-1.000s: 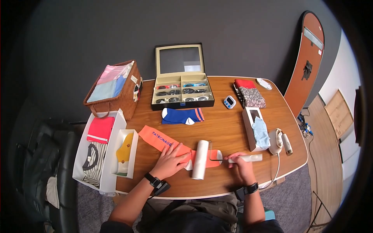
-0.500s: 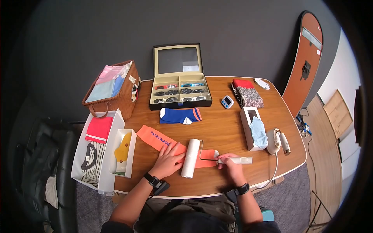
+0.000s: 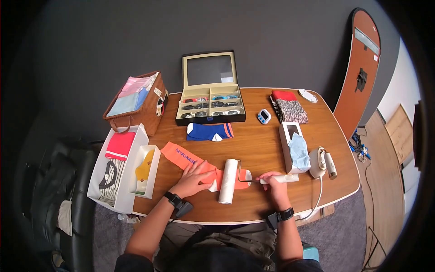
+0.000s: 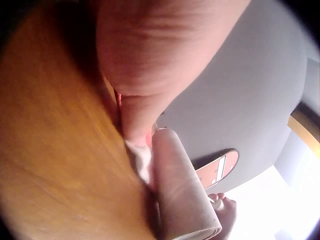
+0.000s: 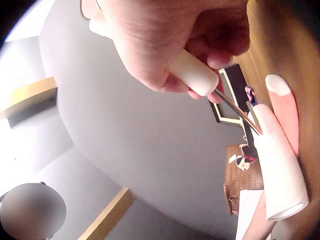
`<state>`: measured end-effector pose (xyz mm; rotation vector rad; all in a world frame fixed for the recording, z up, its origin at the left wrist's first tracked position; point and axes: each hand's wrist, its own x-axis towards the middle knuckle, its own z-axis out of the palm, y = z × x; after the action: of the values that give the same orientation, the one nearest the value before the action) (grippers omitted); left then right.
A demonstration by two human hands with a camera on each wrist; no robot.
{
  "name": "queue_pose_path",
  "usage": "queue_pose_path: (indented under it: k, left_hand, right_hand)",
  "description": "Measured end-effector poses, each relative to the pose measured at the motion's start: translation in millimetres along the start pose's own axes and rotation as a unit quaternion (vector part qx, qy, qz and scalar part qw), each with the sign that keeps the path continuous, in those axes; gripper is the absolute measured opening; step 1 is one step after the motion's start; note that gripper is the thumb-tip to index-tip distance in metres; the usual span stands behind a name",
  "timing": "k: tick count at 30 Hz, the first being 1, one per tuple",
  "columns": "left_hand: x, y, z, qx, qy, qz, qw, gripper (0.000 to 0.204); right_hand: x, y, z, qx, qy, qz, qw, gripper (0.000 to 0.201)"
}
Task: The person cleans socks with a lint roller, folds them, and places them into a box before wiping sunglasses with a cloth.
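Observation:
An orange sock [image 3: 178, 155] lettered PATRONAGE lies slantwise across the wooden table, with a white heel and toe. My left hand [image 3: 192, 179] rests on its middle, fingers spread. By the handle, my right hand [image 3: 274, 186] grips a lint roller [image 3: 229, 180], whose white roll lies across the foot part of the sock, to the right of my left hand. In the right wrist view the fingers curl round the white handle [image 5: 192, 75], and a thin metal rod runs to the roll. The left wrist view has the roll [image 4: 181, 187] close beside the left hand [image 4: 155, 55].
Behind the orange sock lie blue socks [image 3: 208, 132] and an open glasses case [image 3: 210, 120]. Left are a wicker basket [image 3: 149, 109] and white boxes [image 3: 96, 190] of clothing. On the right stand a timer [image 3: 264, 116], a tissue-style box [image 3: 290, 156] with blue cloth, and a white corded device [image 3: 317, 167].
The lint roller has gone left along the sock toward my left hand, then back right toward the toe, my right hand moving with it. My left hand stays on the sock.

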<state>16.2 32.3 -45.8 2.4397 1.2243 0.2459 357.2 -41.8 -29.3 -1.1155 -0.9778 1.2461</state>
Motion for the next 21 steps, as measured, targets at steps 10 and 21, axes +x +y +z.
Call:
queue_pose_path:
  k: [10, 21]
  left_hand:
    - [1.0, -2.8, 2.5, -0.029, 0.021, -0.012, 0.999, 0.061]
    - [0.4, -5.2, 6.5, -0.013, 0.031, 0.007, 0.999, 0.060]
  right_hand:
    - [3.9, 1.2, -2.2, 0.017, -0.028, -0.031, 0.999, 0.019]
    - [5.6, -10.5, 0.5, 0.011, 0.038, -0.019, 0.999, 0.014]
